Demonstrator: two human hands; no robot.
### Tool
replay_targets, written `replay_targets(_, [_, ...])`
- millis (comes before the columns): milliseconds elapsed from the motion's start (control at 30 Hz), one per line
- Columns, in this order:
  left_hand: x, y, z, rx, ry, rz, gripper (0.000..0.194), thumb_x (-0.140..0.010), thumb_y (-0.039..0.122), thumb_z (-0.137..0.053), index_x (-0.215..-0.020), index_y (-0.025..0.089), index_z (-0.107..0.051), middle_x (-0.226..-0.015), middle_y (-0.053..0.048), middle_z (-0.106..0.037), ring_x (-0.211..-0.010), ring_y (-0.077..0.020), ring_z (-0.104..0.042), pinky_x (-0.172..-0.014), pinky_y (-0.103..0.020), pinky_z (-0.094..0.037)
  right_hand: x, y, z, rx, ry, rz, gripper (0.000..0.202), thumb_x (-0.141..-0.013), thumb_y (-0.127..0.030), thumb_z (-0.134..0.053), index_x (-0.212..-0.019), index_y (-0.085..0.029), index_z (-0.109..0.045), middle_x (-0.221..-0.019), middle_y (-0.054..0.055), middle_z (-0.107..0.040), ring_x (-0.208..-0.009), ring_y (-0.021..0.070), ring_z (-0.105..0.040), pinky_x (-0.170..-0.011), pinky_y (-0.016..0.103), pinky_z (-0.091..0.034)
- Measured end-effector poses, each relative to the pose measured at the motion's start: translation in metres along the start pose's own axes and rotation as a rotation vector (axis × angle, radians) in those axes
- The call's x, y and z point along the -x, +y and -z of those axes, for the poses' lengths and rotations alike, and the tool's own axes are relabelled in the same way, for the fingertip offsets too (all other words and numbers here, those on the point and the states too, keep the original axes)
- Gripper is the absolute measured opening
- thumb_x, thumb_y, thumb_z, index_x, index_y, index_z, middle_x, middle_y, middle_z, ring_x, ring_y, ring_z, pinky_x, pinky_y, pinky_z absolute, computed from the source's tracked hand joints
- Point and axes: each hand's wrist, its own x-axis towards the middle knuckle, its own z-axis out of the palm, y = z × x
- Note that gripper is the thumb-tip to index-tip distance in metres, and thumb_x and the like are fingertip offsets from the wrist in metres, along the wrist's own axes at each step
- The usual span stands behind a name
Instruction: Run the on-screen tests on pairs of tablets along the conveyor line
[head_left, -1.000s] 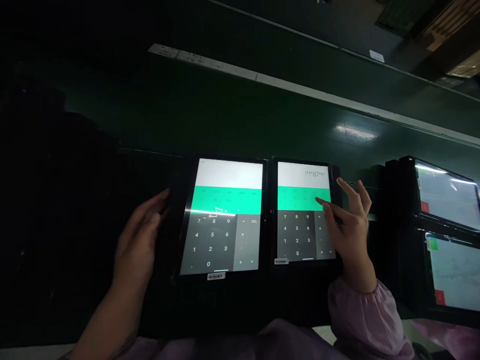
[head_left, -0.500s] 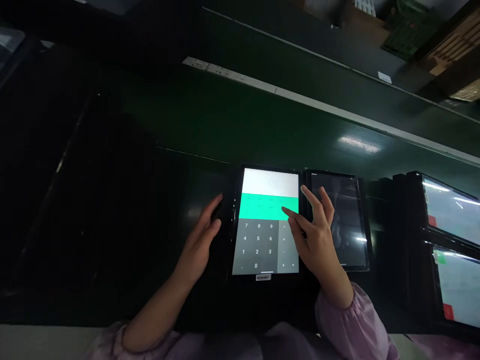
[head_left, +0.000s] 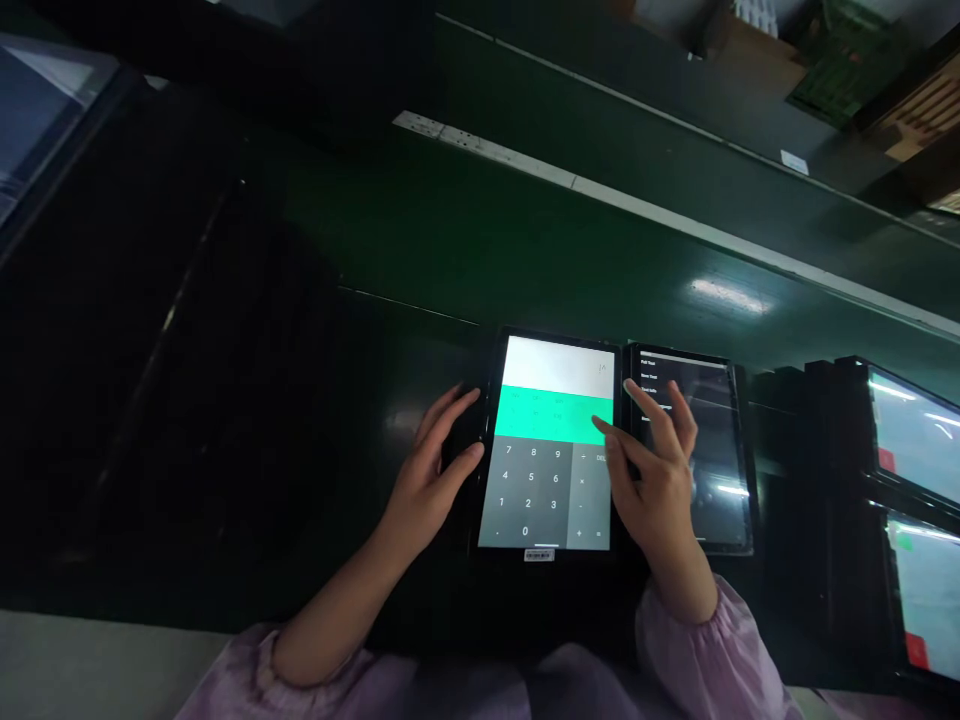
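Observation:
A tablet [head_left: 540,490] lies on the dark green bench, its lit screen showing a calculator with a white display, a green band and grey number keys. Faint characters stand in the white display. My right hand [head_left: 660,470] is over its right side, fingers apart, with the index fingertip at the green band. At the tablet's left edge is my left hand [head_left: 431,480], fingers apart, fingertips touching or nearly touching the rim. A second tablet [head_left: 712,440] lies close on the right with a dark screen and a short text list, partly covered by my right hand.
Several more tablets [head_left: 926,580] are at the right edge, with pale lit screens and red marks. A pale metal strip [head_left: 525,165] runs across the bench [head_left: 420,230] behind the tablets. Boxes and a green crate [head_left: 844,65] stand at the far right.
Characters have appeared in the calculator's white display. A text list has come up on the second tablet. My left hand has come closer to the tablet's left edge. The view has shifted slightly.

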Motion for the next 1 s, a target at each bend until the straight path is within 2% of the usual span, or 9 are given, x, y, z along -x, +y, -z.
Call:
replay_targets(167, [0.000,0.001,-0.006,-0.031,-0.010,-0.006,0.058,-0.086,0.055,-0.064,-0.140,0.032,-0.063,-0.173,-0.005,-0.036,-0.164,-0.0348,-0.024,-0.129,-0.059,-0.032,0.001,-0.003,0.005,-0.010,0.008,-0.016,0.028,-0.106,-0.020,-0.055,-0.106,-0.024,-0.082,-0.149,0.010,-0.061,-0.159,0.0420,-0.031,-0.114,0.072,-0.049])
replay_targets(333, [-0.001,0.006,-0.008,-0.090,0.000,-0.015,0.057,-0.086,0.052,-0.063,-0.139,0.031,-0.061,-0.174,-0.007,-0.030,-0.165,-0.0336,-0.020,-0.128,-0.057,-0.035,0.001,-0.032,0.003,-0.126,-0.190,0.125,0.029,-0.106,-0.019,-0.055,-0.119,-0.027,-0.080,-0.160,0.009,-0.051,-0.164,0.0414,-0.020,-0.119,0.070,-0.047])
replay_targets(400, [-0.002,0.009,-0.009,-0.105,-0.001,-0.006,0.058,-0.086,0.054,-0.063,-0.139,0.030,-0.060,-0.175,-0.008,-0.027,-0.165,-0.0338,-0.018,-0.126,-0.058,-0.037,0.002,-0.038,0.002,-0.129,-0.219,0.135,0.029,-0.106,-0.020,-0.054,-0.120,-0.026,-0.079,-0.160,0.011,-0.050,-0.165,0.0406,-0.018,-0.119,0.069,-0.047])
replay_targets(467, [-0.003,0.010,-0.011,-0.134,-0.005,0.003,0.062,-0.085,0.056,-0.065,-0.141,0.031,-0.056,-0.176,-0.008,-0.023,-0.165,-0.0351,-0.018,-0.124,-0.059,-0.040,0.002,-0.034,0.003,-0.123,-0.192,0.116,0.029,-0.106,-0.019,-0.055,-0.118,-0.025,-0.080,-0.160,0.010,-0.052,-0.164,0.0396,-0.022,-0.118,0.066,-0.049])
replay_targets(533, [-0.003,0.011,-0.012,-0.164,-0.011,0.008,0.066,-0.084,0.056,-0.066,-0.144,0.032,-0.053,-0.177,-0.009,-0.018,-0.165,-0.0369,-0.018,-0.120,-0.062,-0.044,0.002,-0.023,0.004,-0.098,-0.102,0.060,0.027,-0.105,-0.018,-0.056,-0.113,-0.024,-0.081,-0.156,0.009,-0.056,-0.161,0.0388,-0.029,-0.117,0.064,-0.050])
replay_targets(667, [-0.003,0.010,-0.011,-0.137,-0.025,0.019,0.063,-0.086,0.056,-0.064,-0.144,0.033,-0.053,-0.177,-0.008,-0.018,-0.165,-0.0374,-0.015,-0.121,-0.063,-0.043,0.002,-0.002,0.003,0.014,0.068,-0.083,0.028,-0.106,-0.023,-0.056,-0.101,-0.023,-0.083,-0.148,0.009,-0.063,-0.155,0.0410,-0.037,-0.113,0.070,-0.050])
replay_targets(800, [-0.004,0.009,-0.008,-0.100,-0.016,0.021,0.056,-0.091,0.055,-0.059,-0.142,0.034,-0.056,-0.175,-0.005,-0.024,-0.165,-0.0342,-0.018,-0.129,-0.062,-0.032,0.003,-0.003,-0.001,0.024,0.013,-0.057,0.028,-0.107,-0.023,-0.055,-0.109,-0.024,-0.083,-0.155,0.009,-0.058,-0.159,0.0423,-0.030,-0.117,0.074,-0.045])
replay_targets(900, [-0.005,0.008,-0.008,-0.097,-0.005,0.018,0.051,-0.093,0.053,-0.057,-0.140,0.034,-0.059,-0.174,-0.004,-0.028,-0.165,-0.0343,-0.018,-0.130,-0.062,-0.030,0.002,-0.007,-0.002,0.008,-0.058,-0.013,0.029,-0.107,-0.022,-0.054,-0.117,-0.025,-0.081,-0.160,0.009,-0.052,-0.162,0.0428,-0.024,-0.119,0.075,-0.042])
replay_targets(1000, [-0.005,0.008,-0.007,-0.085,0.003,0.008,0.049,-0.094,0.053,-0.057,-0.139,0.035,-0.061,-0.173,-0.004,-0.032,-0.165,-0.0359,-0.018,-0.129,-0.063,-0.032,0.002,-0.006,-0.001,0.012,0.004,-0.058,0.028,-0.107,-0.021,-0.054,-0.106,-0.023,-0.082,-0.153,0.009,-0.060,-0.161,0.0423,-0.028,-0.117,0.075,-0.045])
